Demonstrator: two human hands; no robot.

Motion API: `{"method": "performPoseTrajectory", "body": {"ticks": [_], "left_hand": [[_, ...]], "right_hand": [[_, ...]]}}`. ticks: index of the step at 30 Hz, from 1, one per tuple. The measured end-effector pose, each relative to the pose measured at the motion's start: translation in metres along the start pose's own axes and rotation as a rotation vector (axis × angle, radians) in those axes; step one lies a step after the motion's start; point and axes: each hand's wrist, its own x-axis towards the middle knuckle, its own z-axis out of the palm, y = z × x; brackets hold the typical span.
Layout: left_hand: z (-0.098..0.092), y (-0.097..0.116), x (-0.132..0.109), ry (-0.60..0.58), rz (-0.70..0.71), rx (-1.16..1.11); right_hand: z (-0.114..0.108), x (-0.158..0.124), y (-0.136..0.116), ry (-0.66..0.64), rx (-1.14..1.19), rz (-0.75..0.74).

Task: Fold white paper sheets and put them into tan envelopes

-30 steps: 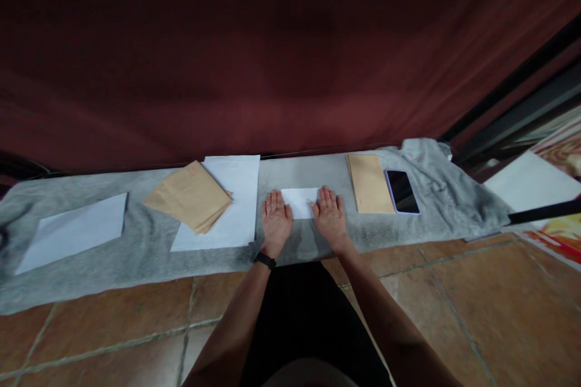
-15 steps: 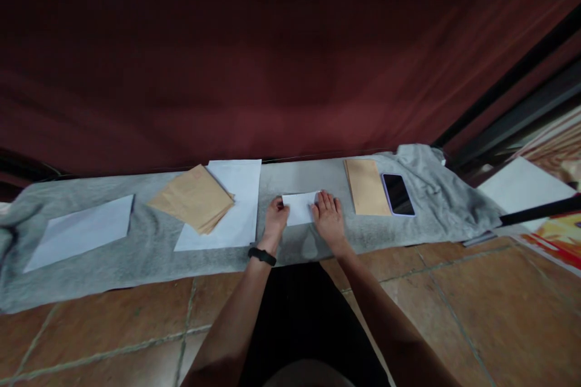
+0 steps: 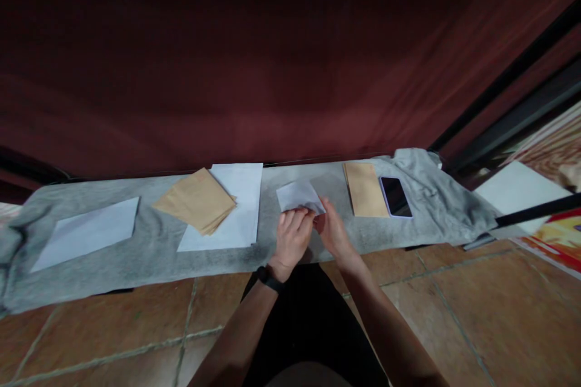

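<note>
A small folded sheet of white paper (image 3: pixel 298 195) is tilted up off the grey cloth in front of me. My left hand (image 3: pixel 294 234), with a black band on its wrist, is closed on the paper's near edge, its fingers curled. At the near right corner, my right hand (image 3: pixel 333 230) grips the same paper, thumb and fingers around it. The fingertips of both hands almost meet there, and part of the paper's lower edge is hidden behind them.
The grey cloth (image 3: pixel 154 266) covers a long narrow bench. On it, to the left, brown envelopes (image 3: pixel 200 199) overlap large white sheets (image 3: pixel 240 211), and another white sheet (image 3: pixel 91 233) lies farther left. To the right are more brown envelopes (image 3: pixel 368 190) and a phone (image 3: pixel 396 197).
The paper has gone from lying flat to being lifted and turned. My left hand has moved right along its near edge, and my right hand has gone from pressing flat to gripping its corner.
</note>
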Motion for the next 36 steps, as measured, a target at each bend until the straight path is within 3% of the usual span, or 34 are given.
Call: {"method": "performPoseTrajectory", "body": {"ticks": [4, 7, 11, 17, 21, 29, 32, 36], "left_hand": [[0.012, 0.009, -0.019, -0.064, -0.046, -0.11], [0.014, 0.003, -0.029, -0.024, -0.138, -0.217], [0.019, -0.025, -0.029, 0.067, -0.393, -0.149], [0.051, -0.07, -0.026, -0.021, -0.575, -0.075], [0.061, -0.073, -0.029, -0.122, -0.562, 0.013], [0.056, -0.057, -0.029, -0.203, -0.473, 0.055], [0.059, -0.048, -0.029, -0.19, -0.407, 0.084], [0.071, -0.031, -0.035, -0.287, -0.226, 0.077]], "right_hand": [[-0.008, 0.001, 0.009, -0.006, -0.055, 0.093], [-0.021, 0.005, 0.023, -0.005, -0.106, 0.106], [-0.032, 0.025, 0.035, -0.041, -0.284, 0.072], [-0.038, 0.065, 0.046, -0.01, -0.701, -0.037], [-0.041, 0.074, 0.053, 0.051, -0.798, -0.068], [-0.036, 0.077, 0.051, 0.093, -1.169, -0.205], [-0.027, 0.063, 0.055, 0.107, -1.115, -0.291], [-0.008, 0.027, 0.069, -0.022, -1.053, -0.323]]}}
